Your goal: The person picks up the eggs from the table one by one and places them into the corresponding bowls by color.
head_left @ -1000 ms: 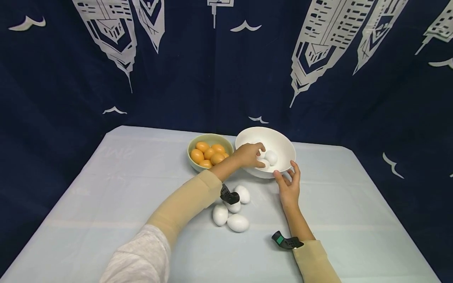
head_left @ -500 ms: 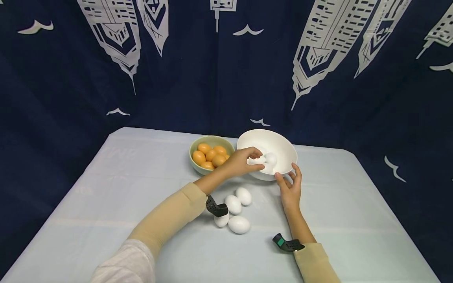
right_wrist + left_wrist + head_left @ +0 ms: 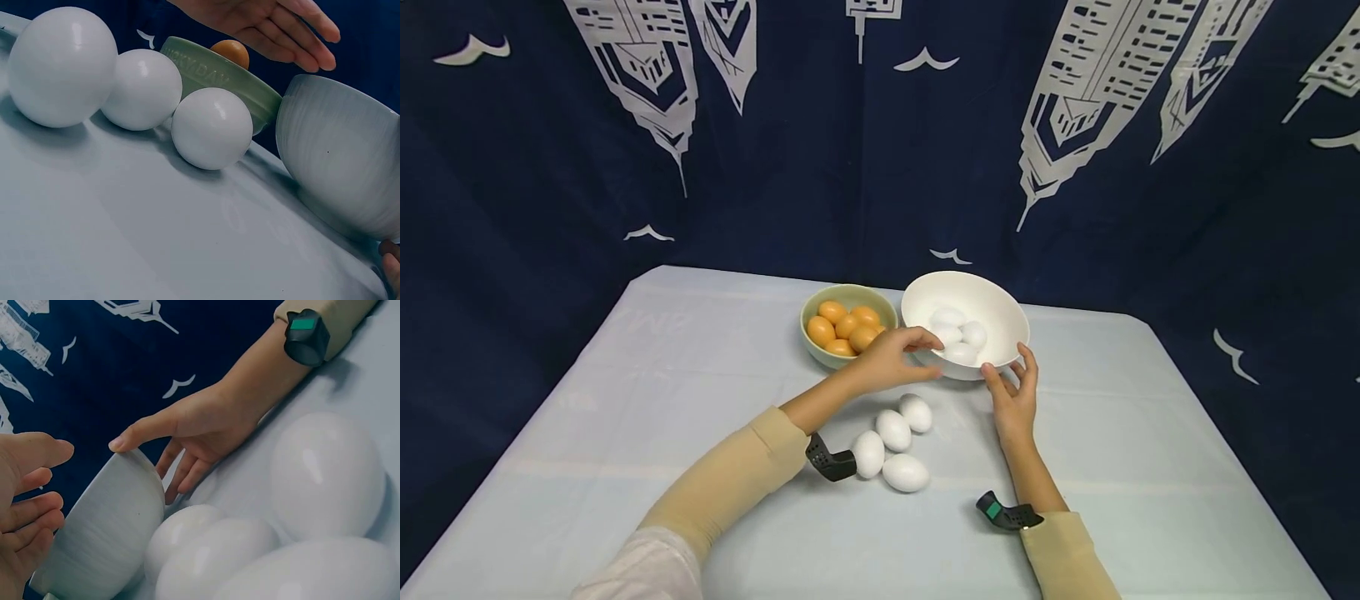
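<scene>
A white bowl (image 3: 1003, 312) stands at the back of the table with several white eggs (image 3: 974, 334) inside. My right hand (image 3: 1015, 408) holds its near right side, the thumb at the rim and the fingers along the outer wall. At the bowl's near left rim is my left hand (image 3: 891, 360), fingers extended and thumb apart, with nothing held. The left wrist view shows that hand's bare fingers (image 3: 37, 515) beside the bowl's wall (image 3: 112, 525). Several more white eggs (image 3: 906, 472) lie in a cluster on the table, in front of the bowls.
Left of the white bowl, close against it, stands a green bowl (image 3: 250, 94) with raised lettering, filled with orange egg-shaped pieces (image 3: 821, 331). A pale cloth covers the table (image 3: 625, 400). Behind hangs a dark blue curtain (image 3: 850, 167) with white prints.
My left hand has drawn back from inside the white bowl toward the near left, leaving a white egg among those in it. The right hand stays at the rim.
</scene>
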`<state>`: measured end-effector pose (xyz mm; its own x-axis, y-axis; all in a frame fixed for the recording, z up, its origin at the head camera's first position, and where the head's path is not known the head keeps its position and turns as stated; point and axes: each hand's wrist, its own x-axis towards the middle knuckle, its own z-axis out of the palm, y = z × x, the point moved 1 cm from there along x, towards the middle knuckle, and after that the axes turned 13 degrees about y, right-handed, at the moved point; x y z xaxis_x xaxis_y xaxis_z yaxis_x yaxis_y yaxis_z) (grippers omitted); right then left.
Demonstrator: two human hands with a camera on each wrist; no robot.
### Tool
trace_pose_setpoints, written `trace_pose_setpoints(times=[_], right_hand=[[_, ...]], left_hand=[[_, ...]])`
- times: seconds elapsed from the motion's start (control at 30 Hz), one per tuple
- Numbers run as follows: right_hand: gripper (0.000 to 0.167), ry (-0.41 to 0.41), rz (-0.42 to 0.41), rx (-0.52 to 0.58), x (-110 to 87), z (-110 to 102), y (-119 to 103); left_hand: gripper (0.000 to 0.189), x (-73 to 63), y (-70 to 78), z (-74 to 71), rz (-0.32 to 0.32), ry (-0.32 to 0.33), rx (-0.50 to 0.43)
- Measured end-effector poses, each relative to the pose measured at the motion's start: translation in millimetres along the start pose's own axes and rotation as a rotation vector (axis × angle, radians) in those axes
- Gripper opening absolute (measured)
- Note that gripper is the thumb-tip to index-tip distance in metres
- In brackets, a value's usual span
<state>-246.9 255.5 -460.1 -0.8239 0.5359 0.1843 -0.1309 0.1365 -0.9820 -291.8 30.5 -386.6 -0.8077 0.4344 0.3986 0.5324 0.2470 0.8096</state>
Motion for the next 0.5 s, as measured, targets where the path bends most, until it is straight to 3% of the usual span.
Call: trace_pose_setpoints(times=[0.27, 0.5], right_hand=[[0.070, -0.005, 0.035, -0.019, -3.5, 0.2, -10.0], [0.071, -0.015, 0.040, -0.027, -11.1, -0.5, -27.0]], left_hand=[[0.035, -26.1, -7.0, -10.9, -0.029, -0.013, -0.016], [0.033, -44.0, -16.5, -15.6, -0.003, -0.039, -0.014]])
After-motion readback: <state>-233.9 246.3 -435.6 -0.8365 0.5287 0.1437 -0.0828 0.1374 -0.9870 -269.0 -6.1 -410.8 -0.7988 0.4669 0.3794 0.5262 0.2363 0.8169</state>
